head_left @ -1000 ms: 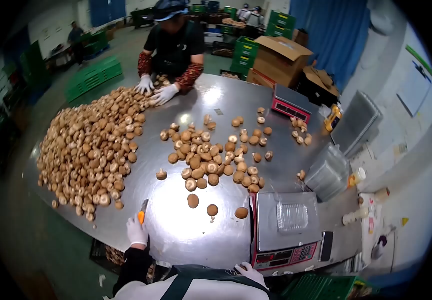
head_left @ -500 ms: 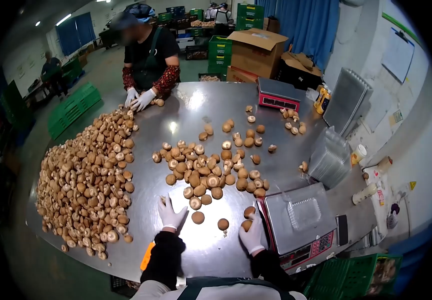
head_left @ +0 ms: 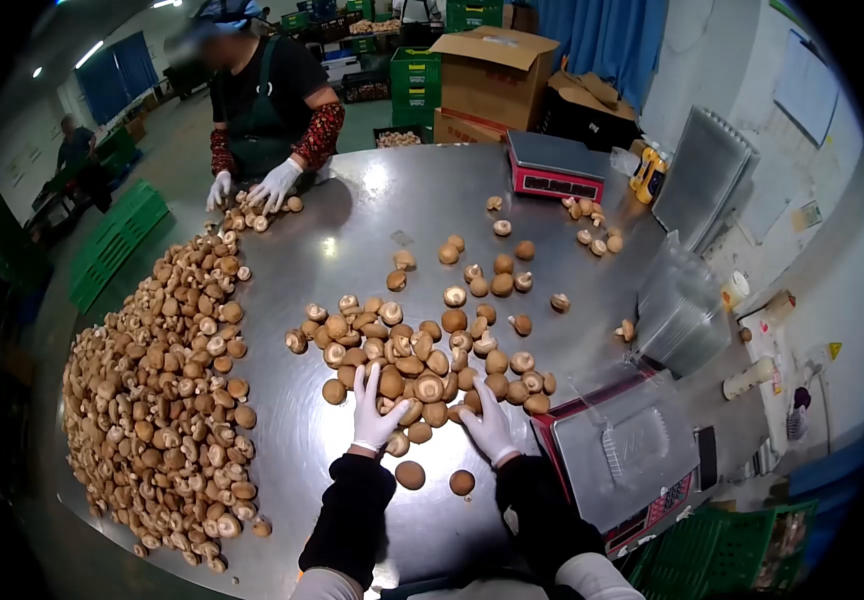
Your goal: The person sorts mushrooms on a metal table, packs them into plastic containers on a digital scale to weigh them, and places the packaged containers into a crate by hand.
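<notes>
A: ok head cam, what are the hands doing?

B: Left hand point(head_left: 377, 415) has its fingers spread at the near edge of the loose mushrooms point(head_left: 430, 388), not gripping anything. Right hand point(head_left: 489, 428) is at the right end of that same edge, thumb and fingers apart too. There's a mushroom right by its thumb, tbh can't tell if they're touching.

A: and where's that loose bunch exactly?

B: Middle of the steel table point(head_left: 287, 275), between the big heap point(head_left: 162, 400) on the left and the nearer scale point(head_left: 612, 480) on the right. Two brown caps point(head_left: 410, 475) sit apart, closer to the person.

A: anything on that scale?

B: Yep, a clear plastic tray point(head_left: 642, 440). Beyond it there's a stack of clear containers point(head_left: 682, 310), plus a second scale point(head_left: 555, 165) further back.

A: co-worker?

B: Far end of the heap, gloved hands point(head_left: 277, 187) down at the mushrooms there.
</notes>
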A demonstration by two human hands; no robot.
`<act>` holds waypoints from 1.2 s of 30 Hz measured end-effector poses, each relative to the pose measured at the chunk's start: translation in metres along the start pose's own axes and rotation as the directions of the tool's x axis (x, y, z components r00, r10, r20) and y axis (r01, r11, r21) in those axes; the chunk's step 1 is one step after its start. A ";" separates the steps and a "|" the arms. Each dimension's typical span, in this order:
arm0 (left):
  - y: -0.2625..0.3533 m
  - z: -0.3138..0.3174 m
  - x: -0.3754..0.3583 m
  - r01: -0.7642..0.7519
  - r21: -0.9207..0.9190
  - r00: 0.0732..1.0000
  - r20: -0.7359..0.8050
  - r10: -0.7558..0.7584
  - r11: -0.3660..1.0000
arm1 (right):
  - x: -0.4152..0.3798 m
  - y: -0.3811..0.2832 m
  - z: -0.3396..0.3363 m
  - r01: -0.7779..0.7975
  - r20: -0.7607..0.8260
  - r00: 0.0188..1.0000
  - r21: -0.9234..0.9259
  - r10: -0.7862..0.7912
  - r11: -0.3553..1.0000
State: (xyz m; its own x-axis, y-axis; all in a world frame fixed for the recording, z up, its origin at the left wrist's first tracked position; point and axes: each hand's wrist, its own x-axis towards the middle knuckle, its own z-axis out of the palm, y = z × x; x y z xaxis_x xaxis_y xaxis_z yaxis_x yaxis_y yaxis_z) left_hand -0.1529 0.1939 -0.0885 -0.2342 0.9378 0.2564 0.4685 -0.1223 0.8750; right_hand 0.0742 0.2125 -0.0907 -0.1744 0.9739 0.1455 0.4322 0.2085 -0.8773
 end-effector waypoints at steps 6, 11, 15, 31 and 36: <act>0.002 0.024 0.010 -0.065 -0.109 0.983 0.161 0.082 0.992 | 0.025 -0.007 0.055 0.112 -0.224 0.971 0.113 -0.084 0.987; 0.011 0.030 0.008 0.067 -0.231 0.983 0.182 -0.025 0.971 | 0.022 -0.014 0.071 0.049 -0.301 0.954 0.165 0.003 0.985; 0.033 0.029 0.007 0.129 -0.329 0.981 0.178 -0.073 0.935 | 0.012 -0.025 0.067 -0.035 -0.296 0.942 0.380 0.157 0.924; 0.201 0.073 -0.031 -0.307 -0.165 0.952 -0.031 0.306 0.937 | -0.035 -0.105 -0.104 0.134 -0.227 0.972 0.759 0.066 0.638; 0.279 0.132 -0.055 -0.281 -0.229 0.958 -0.010 0.286 0.932 | -0.065 -0.103 -0.200 0.198 -0.372 0.926 0.617 0.060 0.761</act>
State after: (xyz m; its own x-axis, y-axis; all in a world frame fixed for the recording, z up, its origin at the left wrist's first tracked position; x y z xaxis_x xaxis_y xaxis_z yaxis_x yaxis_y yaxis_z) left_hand 0.1027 0.1507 0.0869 -0.0985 0.8604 0.5000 0.3077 -0.4515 0.8375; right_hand 0.2184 0.1454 0.0820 0.1934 0.9482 0.2520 -0.2519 0.2962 -0.9213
